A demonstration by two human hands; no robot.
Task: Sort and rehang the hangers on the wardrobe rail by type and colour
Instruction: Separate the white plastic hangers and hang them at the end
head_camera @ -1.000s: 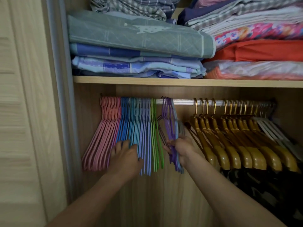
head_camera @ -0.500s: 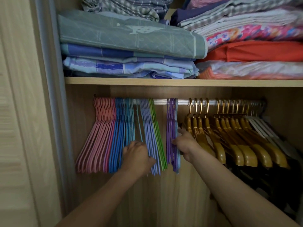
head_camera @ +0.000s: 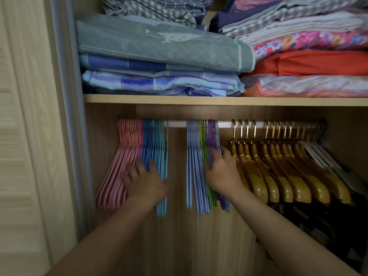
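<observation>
Dim, soft light; lower right falls into shadow, edges bowed, slight blur throughout.

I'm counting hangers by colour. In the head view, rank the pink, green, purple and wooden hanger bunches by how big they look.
1. wooden hangers
2. pink hangers
3. purple hangers and green hangers: both thin, partly hidden by the right hand, too alike to rank.

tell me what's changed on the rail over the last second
A gap has opened on the rail: the left hand pressed the pink hangers and blue hangers leftward, while the right hand drew the lilac, green and purple hangers right, towards the wooden hangers. One teal hanger now hangs slightly apart. The wooden hangers, the white ones and the folded bedding stayed put.
</observation>
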